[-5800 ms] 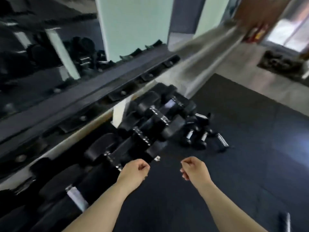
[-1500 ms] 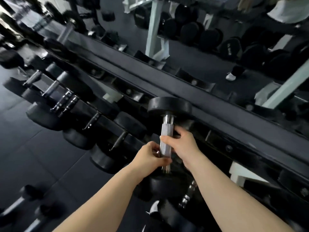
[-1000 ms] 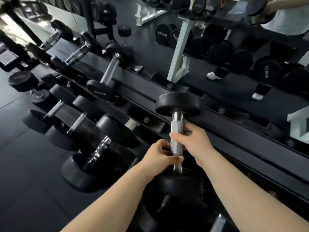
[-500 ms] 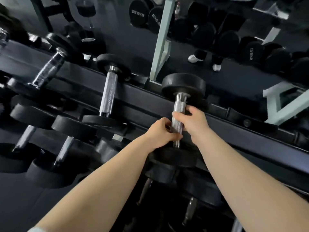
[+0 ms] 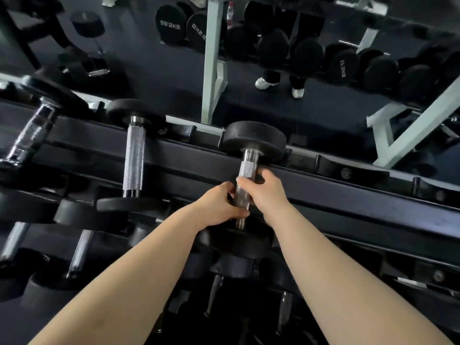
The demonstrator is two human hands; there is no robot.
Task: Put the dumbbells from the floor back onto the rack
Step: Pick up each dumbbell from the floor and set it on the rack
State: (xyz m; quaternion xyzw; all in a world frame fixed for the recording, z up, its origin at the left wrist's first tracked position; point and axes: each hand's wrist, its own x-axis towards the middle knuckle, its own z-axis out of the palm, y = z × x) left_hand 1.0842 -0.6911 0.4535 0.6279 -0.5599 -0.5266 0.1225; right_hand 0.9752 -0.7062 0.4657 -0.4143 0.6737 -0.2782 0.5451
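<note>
Dumbbell [image 5: 247, 168]: two round, matte black rubber heads are joined by a straight steel handle, knurled in the middle and smooth and shiny at the ends.
Rack [image 5: 348, 192]: long, dark, flat-faced metal rails are seen running across the view, with black moulded cradles [image 5: 346, 171] bolted along the back rail.
Count, top tier: three dumbbells are seen. These are the held one, a neighbouring dumbbell [image 5: 134, 158] with a long knurled handle just to its left, and a blurred dumbbell [image 5: 29, 133] at the far left.
Count, lower tier: at least four more steel handles are made out, partly hidden by the arms.
Left hand [image 5: 216, 207]: the lower part of the handle is gripped, with the fingers curled round it.
Right hand [image 5: 266, 192]: the handle is gripped just above the left hand, with the thumb laid across the knurling.
Place of the dumbbell: it is held crosswise over the top tier. The far head lies beyond both hands at the back rail and the near head just under the wrists at the front rail. Whether it rests on the rack cannot be told.
Mirror [image 5: 161, 78]: two white shoes [image 5: 263, 82] and a row of round black dumbbell ends are reflected.
Upright [image 5: 211, 58]: a pale green post is seen behind the rack.
</note>
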